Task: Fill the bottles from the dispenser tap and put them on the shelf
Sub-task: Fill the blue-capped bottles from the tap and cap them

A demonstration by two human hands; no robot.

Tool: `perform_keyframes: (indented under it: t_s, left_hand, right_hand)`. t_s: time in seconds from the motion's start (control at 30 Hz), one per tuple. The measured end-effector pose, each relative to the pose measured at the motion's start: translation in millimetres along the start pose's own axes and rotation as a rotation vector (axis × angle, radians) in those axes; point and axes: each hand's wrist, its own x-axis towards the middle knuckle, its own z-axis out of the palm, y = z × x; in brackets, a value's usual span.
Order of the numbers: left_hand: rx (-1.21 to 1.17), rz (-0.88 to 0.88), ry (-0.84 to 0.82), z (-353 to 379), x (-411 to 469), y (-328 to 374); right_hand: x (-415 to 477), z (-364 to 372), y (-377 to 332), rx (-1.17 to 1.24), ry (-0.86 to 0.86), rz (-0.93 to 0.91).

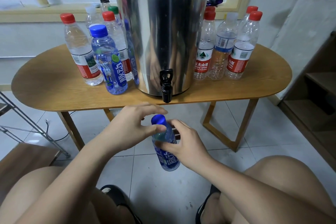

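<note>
A blue-labelled bottle [168, 158] with a blue cap [158, 119] is held upright below the table edge, in front of my knees. My right hand [183, 143] grips its neck and shoulder. My left hand [135, 125] has thumb and fingers curled around the cap. The black tap [166, 85] of the steel dispenser [163, 29] juts over the table edge just above the bottle. Left of the dispenser stand filled bottles, among them a blue one [109, 60]. On its right stand several empty-looking red-capped bottles [202, 47].
The oval wooden table [54, 89] carries the dispenser and bottles. A wooden shelf unit [316, 85] stands at the right wall. A metal rack [27, 125] and a wooden surface are at the left. Tiled floor lies below, with my knees and sandals near.
</note>
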Motion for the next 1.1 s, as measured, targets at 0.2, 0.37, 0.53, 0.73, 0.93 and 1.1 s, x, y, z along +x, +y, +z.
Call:
perform_keyframes:
  t_s: [0.2,0.37,0.53,0.73,0.93,1.1]
  left_hand:
    - [0.29,-0.089,0.118,2,2,-1]
    - [0.213,-0.064,0.07,4,4,4]
    - [0.117,-0.065,0.031,4,3,3]
    - [0.168,-0.089,0.11,1,1,5]
    - [0.24,-0.019,0.063,3,1,13]
    - [0.29,0.056,0.052,4,3,17]
  right_hand:
    - [0,4,0,-0.024,-0.019,-0.017]
    - [1,1,2,-0.056,-0.019,-0.01]
    - [-2,-1,3,-0.037,0.0,-0.008]
    - [0,-1,-2,-0.042,0.012,-0.019]
    - [-3,-4,-2,-0.043,0.019,-0.024]
    - [-3,-7,-4,-0.031,0.039,-0.039]
